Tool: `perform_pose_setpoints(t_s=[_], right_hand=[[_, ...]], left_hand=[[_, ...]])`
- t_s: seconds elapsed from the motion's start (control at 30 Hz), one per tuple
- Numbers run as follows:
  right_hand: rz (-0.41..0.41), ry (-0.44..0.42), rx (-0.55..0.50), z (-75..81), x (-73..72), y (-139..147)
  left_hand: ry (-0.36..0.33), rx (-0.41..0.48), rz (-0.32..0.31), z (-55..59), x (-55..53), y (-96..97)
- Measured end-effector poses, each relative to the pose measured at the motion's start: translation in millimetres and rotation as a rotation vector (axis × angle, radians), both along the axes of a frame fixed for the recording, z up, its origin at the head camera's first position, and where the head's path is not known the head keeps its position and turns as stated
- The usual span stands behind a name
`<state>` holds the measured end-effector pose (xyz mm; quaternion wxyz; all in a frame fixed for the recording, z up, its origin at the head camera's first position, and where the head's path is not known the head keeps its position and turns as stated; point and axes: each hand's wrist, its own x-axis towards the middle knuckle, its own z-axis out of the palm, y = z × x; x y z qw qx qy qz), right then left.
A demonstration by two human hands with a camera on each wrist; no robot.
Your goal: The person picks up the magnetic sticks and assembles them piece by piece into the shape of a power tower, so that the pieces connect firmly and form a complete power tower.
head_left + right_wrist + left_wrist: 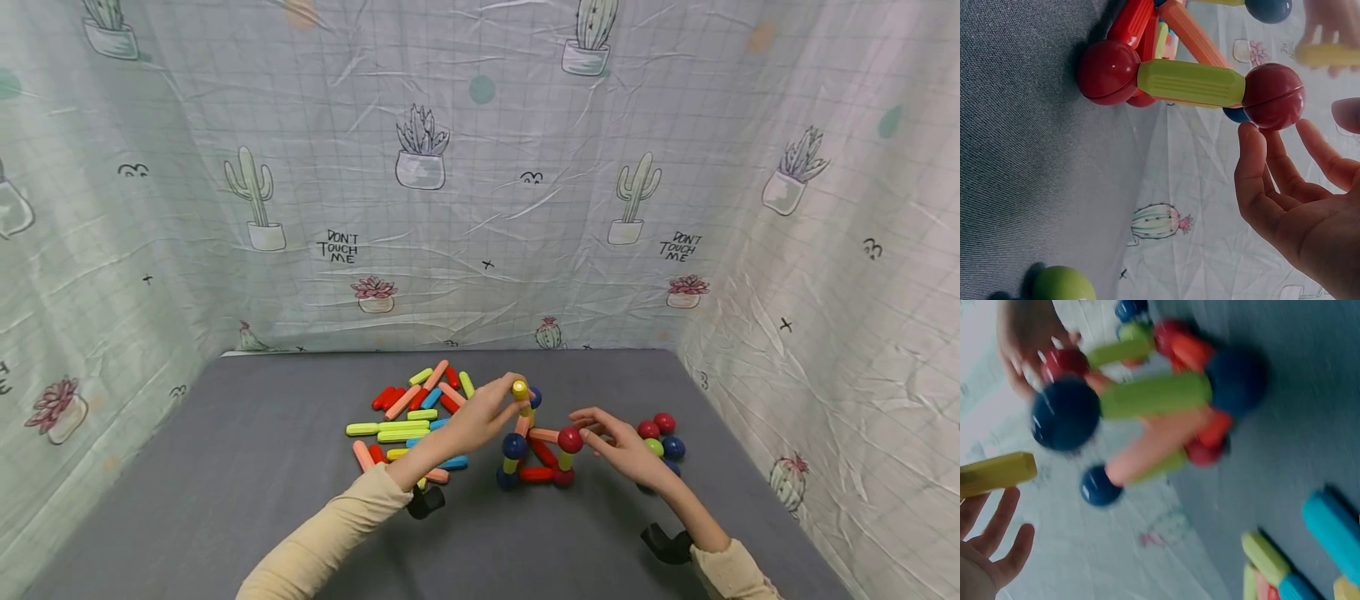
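Note:
My left hand (480,414) pinches a short yellow rod (999,474), held upright above a frame of balls and rods. At the frame's near left, a dark blue ball (514,446) sits on a short green rod (1155,396). To its right a red ball (1274,95) tops another green rod (1191,83) that stands on a lower red ball (1108,72). Salmon rods (543,435) link the upper part, and a red rod (536,475) lies along the base. My right hand (620,447) has its loosely bent fingertips beside the upper red ball; contact is unclear.
Loose rods in yellow-green, red, salmon and blue (405,435) lie left of the frame. Several balls, among them a red one (664,423) and a green one (1063,284), are grouped at the right. A patterned cloth (480,250) hangs behind the grey table (247,467).

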<state>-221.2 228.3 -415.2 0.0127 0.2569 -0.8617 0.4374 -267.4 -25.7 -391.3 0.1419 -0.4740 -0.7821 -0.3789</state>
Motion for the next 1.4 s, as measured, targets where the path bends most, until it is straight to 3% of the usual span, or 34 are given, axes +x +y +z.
perform_pose_setpoints(t_s=[0.07, 0.13, 0.3, 0.37, 0.6, 0.9, 1.1, 1.2, 1.3, 1.4], right_hand=[[0.005, 0.004, 0.003, -0.4, -0.1, 0.0], [0.012, 0.007, 0.010, -1.5, -0.7, 0.3], [0.009, 0.003, 0.015, -1.7, 0.4, -0.4], [0.007, 0.001, 0.014, -0.8, 1.5, -0.8], [0.011, 0.005, 0.020, -0.7, 2.3, -0.7], [0.011, 0.003, 0.026, -1.0, 2.5, -1.2], [0.020, 0.019, 0.018, -2.7, 2.7, -1.9], [0.019, 0.032, 0.018, -3.7, 2.4, -1.9], [0.015, 0.045, 0.028, -4.0, 1.9, -1.7], [0.005, 0.042, 0.038, -3.7, 1.3, -0.8]], left_hand=[[-0.044, -0.013, -0.055, 1.2, 8.9, 3.1], [-0.030, -0.057, -0.069, 0.0, 15.1, 5.4], [0.182, -0.184, -0.011, -7.4, 20.8, 7.6], [0.228, -0.197, -0.011, -9.7, 21.1, 8.2], [0.192, -0.152, -0.032, -7.9, 22.5, 12.6], [0.372, -0.195, -0.055, -9.4, 27.0, 19.1], [0.364, -0.188, -0.058, -11.5, 30.2, 22.5], [0.372, -0.202, -0.031, -12.4, 31.3, 23.3], [0.440, -0.310, 0.041, -14.7, 33.2, 24.1], [0.571, -0.506, 0.128, -19.0, 37.0, 25.7]])
